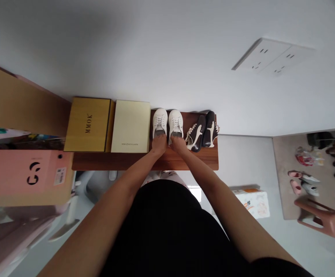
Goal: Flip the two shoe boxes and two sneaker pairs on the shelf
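Wooden tabletop point(127, 161) against a white wall point(156, 57) — left hand point(159, 144) and right hand point(178, 143) each clamped on a heel of the white sneakers point(175, 121), dark shoes point(202, 132) at 3 o'clock.

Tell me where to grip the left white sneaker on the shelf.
Grip the left white sneaker at its heel collar, coming from the near edge of the shelf: the toe points at the wall, the heel faces you, and the cream box crowds its left side. The left hand sits there.
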`<control>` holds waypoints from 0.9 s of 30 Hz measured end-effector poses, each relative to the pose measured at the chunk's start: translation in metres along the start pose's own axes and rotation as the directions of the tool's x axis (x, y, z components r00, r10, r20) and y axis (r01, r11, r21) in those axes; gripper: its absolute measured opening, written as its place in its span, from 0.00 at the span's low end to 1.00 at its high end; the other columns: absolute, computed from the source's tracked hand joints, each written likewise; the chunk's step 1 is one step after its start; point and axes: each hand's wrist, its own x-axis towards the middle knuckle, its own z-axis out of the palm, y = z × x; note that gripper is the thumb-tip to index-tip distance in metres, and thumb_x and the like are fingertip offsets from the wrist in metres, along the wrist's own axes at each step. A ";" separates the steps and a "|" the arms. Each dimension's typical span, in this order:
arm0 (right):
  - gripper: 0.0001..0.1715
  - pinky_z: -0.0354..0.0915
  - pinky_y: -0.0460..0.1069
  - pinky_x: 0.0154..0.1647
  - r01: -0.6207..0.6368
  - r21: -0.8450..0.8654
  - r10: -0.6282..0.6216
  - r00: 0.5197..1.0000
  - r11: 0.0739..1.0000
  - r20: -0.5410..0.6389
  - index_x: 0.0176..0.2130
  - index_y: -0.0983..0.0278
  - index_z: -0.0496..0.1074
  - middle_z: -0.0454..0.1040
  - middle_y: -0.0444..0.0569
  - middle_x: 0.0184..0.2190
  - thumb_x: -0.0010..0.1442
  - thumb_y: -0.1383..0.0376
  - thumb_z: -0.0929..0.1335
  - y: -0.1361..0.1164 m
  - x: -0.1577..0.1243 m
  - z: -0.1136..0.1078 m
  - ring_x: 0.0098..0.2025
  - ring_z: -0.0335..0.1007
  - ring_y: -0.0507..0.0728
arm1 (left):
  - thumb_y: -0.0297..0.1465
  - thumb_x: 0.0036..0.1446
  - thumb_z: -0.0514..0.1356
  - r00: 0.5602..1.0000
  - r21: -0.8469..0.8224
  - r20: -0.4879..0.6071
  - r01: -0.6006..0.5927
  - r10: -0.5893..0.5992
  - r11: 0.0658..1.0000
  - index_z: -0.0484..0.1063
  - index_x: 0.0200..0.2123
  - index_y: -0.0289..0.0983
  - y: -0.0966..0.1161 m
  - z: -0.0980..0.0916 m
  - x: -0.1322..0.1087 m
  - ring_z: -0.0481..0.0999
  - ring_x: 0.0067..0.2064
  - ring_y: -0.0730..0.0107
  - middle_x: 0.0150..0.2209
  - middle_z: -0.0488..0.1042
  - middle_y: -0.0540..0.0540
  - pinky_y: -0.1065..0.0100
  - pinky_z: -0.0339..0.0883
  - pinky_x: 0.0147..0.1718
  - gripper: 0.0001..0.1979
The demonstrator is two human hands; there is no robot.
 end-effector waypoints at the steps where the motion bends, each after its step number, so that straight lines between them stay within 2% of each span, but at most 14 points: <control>1: 0.19 0.70 0.53 0.53 -0.004 0.000 0.004 1.000 1.000 0.005 0.55 0.65 0.73 0.79 0.62 0.52 0.67 0.61 0.68 0.000 0.002 0.002 0.53 0.77 0.65 | 0.26 0.68 0.50 1.000 0.005 -0.005 0.002 -0.002 1.000 0.70 0.54 0.27 -0.001 0.000 0.000 0.77 0.53 0.53 0.48 0.77 0.32 0.62 0.67 0.55 0.16; 9: 0.14 0.69 0.52 0.53 0.030 0.016 -0.030 0.999 0.999 -0.015 0.52 0.65 0.74 0.79 0.62 0.51 0.68 0.63 0.66 -0.001 0.005 0.012 0.53 0.76 0.63 | 0.23 0.69 0.47 0.997 0.025 0.069 0.039 -0.040 0.999 0.70 0.55 0.29 -0.002 -0.007 0.000 0.77 0.54 0.54 0.49 0.78 0.34 0.62 0.67 0.54 0.17; 13: 0.13 0.67 0.53 0.55 0.084 0.029 -0.080 0.989 0.996 -0.125 0.50 0.66 0.73 0.77 0.61 0.51 0.69 0.63 0.66 0.002 -0.003 0.017 0.54 0.73 0.63 | 0.26 0.69 0.49 0.995 0.015 0.090 0.042 -0.043 0.999 0.70 0.55 0.29 -0.005 -0.008 -0.002 0.77 0.54 0.53 0.51 0.77 0.33 0.62 0.67 0.52 0.16; 16: 0.12 0.66 0.55 0.55 0.098 0.096 -0.070 0.963 0.990 -0.259 0.50 0.66 0.74 0.77 0.60 0.50 0.69 0.64 0.66 0.012 -0.016 0.025 0.53 0.72 0.64 | 0.30 0.69 0.52 0.998 0.021 0.055 0.034 -0.035 0.999 0.69 0.55 0.29 -0.008 -0.012 -0.001 0.76 0.55 0.49 0.52 0.76 0.31 0.61 0.67 0.52 0.16; 19: 0.13 0.66 0.55 0.55 0.141 0.249 -0.027 0.910 0.958 -0.413 0.48 0.65 0.75 0.77 0.59 0.47 0.69 0.64 0.65 0.034 -0.035 0.037 0.51 0.72 0.63 | 0.31 0.68 0.54 1.000 -0.009 -0.005 -0.001 0.001 1.000 0.71 0.52 0.30 -0.007 -0.019 0.000 0.76 0.55 0.49 0.52 0.77 0.31 0.60 0.66 0.52 0.15; 22: 0.14 0.66 0.57 0.56 0.151 0.417 0.116 0.828 0.896 -0.549 0.48 0.64 0.75 0.77 0.58 0.45 0.68 0.64 0.63 0.070 -0.055 0.047 0.50 0.71 0.64 | 0.30 0.68 0.52 0.995 -0.091 -0.024 -0.095 0.093 0.991 0.73 0.48 0.34 0.003 -0.025 0.002 0.78 0.52 0.55 0.49 0.79 0.36 0.62 0.67 0.50 0.12; 25: 0.18 0.65 0.61 0.58 0.028 0.542 0.356 0.724 0.840 -0.590 0.53 0.64 0.72 0.76 0.60 0.48 0.66 0.62 0.64 0.113 -0.068 0.051 0.53 0.69 0.66 | 0.33 0.69 0.52 0.971 -0.222 0.017 -0.227 0.237 0.948 0.75 0.43 0.37 0.026 -0.021 0.004 0.79 0.49 0.59 0.45 0.80 0.40 0.63 0.68 0.49 0.12; 27: 0.22 0.64 0.62 0.59 -0.125 0.601 0.516 0.664 0.790 -0.540 0.55 0.66 0.70 0.75 0.62 0.50 0.64 0.60 0.66 0.143 -0.071 0.050 0.56 0.68 0.67 | 0.33 0.69 0.53 0.952 -0.305 0.067 -0.266 0.299 0.915 0.76 0.43 0.37 0.047 -0.011 0.004 0.79 0.48 0.60 0.44 0.81 0.41 0.63 0.69 0.49 0.12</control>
